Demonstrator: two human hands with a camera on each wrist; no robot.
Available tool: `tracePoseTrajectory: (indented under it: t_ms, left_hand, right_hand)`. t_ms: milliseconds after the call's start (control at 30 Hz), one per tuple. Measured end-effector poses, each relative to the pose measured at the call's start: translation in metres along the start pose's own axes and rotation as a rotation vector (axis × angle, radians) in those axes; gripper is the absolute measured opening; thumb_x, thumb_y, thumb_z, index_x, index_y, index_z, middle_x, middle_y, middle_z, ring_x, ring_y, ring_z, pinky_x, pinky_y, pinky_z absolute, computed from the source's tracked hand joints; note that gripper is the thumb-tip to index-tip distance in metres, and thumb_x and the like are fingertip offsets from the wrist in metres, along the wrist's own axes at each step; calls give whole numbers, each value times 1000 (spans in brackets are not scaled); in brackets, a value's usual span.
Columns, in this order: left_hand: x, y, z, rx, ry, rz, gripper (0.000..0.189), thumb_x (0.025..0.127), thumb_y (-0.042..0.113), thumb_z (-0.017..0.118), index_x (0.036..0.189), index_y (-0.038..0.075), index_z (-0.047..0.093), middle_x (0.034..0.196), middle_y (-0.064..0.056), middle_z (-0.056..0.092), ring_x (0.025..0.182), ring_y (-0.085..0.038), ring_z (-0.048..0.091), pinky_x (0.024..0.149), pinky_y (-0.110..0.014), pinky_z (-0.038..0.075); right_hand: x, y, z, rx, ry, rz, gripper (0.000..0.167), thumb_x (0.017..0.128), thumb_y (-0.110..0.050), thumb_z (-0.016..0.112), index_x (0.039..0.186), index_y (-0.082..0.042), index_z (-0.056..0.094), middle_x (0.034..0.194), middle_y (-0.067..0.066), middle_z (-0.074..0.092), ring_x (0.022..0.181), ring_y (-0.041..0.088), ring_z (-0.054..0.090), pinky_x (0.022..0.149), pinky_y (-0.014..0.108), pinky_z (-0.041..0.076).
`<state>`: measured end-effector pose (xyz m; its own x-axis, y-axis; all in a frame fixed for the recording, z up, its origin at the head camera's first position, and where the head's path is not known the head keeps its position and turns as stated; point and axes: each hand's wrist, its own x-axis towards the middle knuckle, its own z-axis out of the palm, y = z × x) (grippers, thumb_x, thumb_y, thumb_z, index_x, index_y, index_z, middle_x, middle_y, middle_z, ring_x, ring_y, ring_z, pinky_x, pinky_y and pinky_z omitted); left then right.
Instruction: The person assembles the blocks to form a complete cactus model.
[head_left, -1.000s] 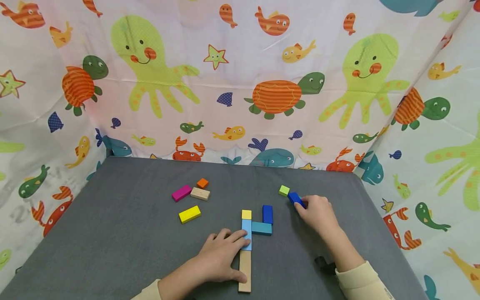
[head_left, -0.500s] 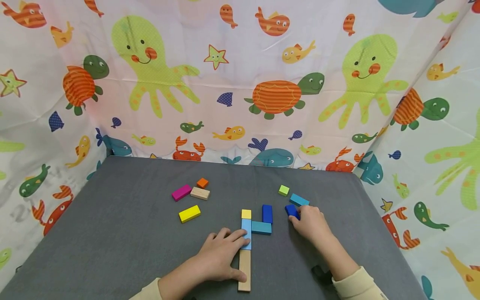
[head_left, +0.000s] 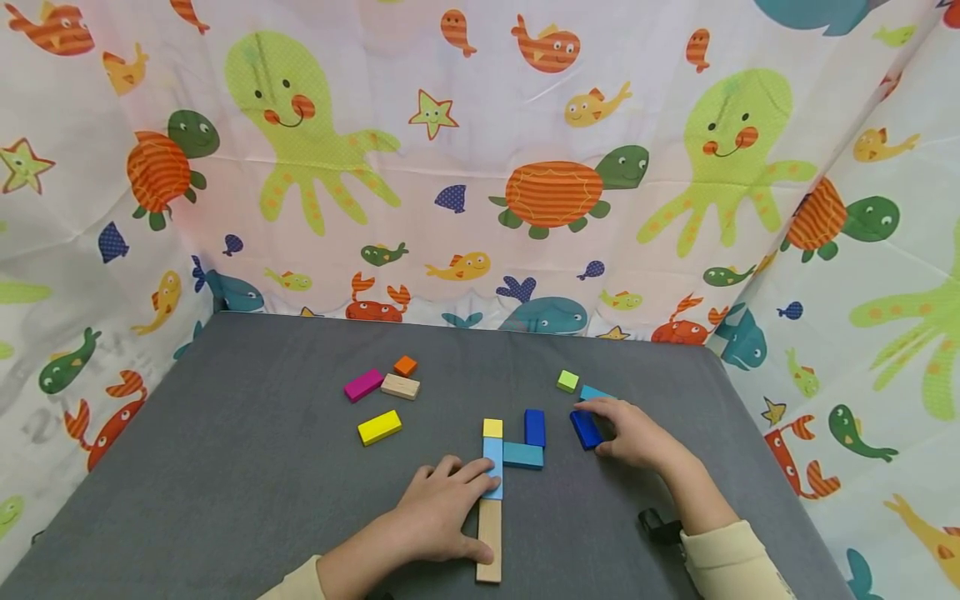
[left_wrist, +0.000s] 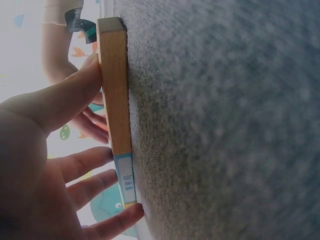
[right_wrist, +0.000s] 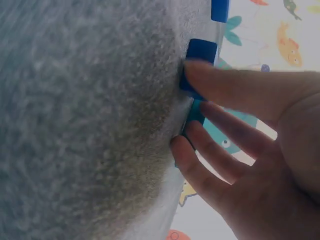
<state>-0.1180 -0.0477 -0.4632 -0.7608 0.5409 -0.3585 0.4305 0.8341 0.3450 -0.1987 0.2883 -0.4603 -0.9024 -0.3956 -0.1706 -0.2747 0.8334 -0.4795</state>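
In the head view, a row lies at centre: a long plain wooden block [head_left: 490, 542], a light-blue block [head_left: 492, 458] and a small yellow block [head_left: 492, 428]. My left hand [head_left: 442, 508] rests along its left side, thumb on the wooden block, spread fingers on the light-blue one. A teal block [head_left: 522, 455] juts right from the row, with an upright blue block [head_left: 535, 427] beyond it. My right hand [head_left: 637, 433] spans a second blue block [head_left: 586, 430], fingers loosely extended past its far end, thumb near its close end. Behind it, another teal block [head_left: 595, 392] is partly hidden by the fingers.
A small green block [head_left: 567, 381] lies at the back right. To the left are a magenta block [head_left: 363, 386], an orange block [head_left: 405, 366], a short wooden block [head_left: 401, 387] and a yellow block [head_left: 379, 427]. A printed curtain [head_left: 465, 167] borders the grey table [head_left: 262, 467].
My right hand has brought the blue block nearer, off the far teal block, and its fingers have since spread apart. My left hand and the row have stayed put.
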Motion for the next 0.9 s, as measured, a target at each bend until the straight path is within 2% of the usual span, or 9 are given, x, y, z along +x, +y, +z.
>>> tracePoseTrajectory:
  t_ms: [200,467,667,900]
  left_hand:
    - [0,0,1,0,-1,0,91,77,72,83,156,40,50,170,13,36,142,-27,42,109,-63,41]
    - [0,-1,2,4,9,-5,92,77,72,83,156,40,51,170,12,36,142,-27,42,109,-63,42]
    - [1,-1,2,3,8,-7,92,77,72,83,156,40,50,170,12,36,142,-28,42,110,-64,41]
    - [2,-2,4,8,5,-7,92,77,73,82,156,41,50,170,12,36,142,-28,43,110,-64,41]
  right_hand:
    - [3,4,-1,-16,33,-19,59,90,-12,85,145,-6,64,144,23,61,129,44,57,105,65,49]
    - [14,-5,-3,73,123,-53,65,91,-24,85,146,-1,61,137,19,59,124,40,60,100,59,55]
    - [32,-16,-1,186,137,-85,64,93,-21,83,149,-3,58,140,18,56,125,41,61,98,53,58]
    - [52,-19,0,240,123,-85,62,95,-22,82,149,-7,57,144,20,56,128,42,60,98,54,59]
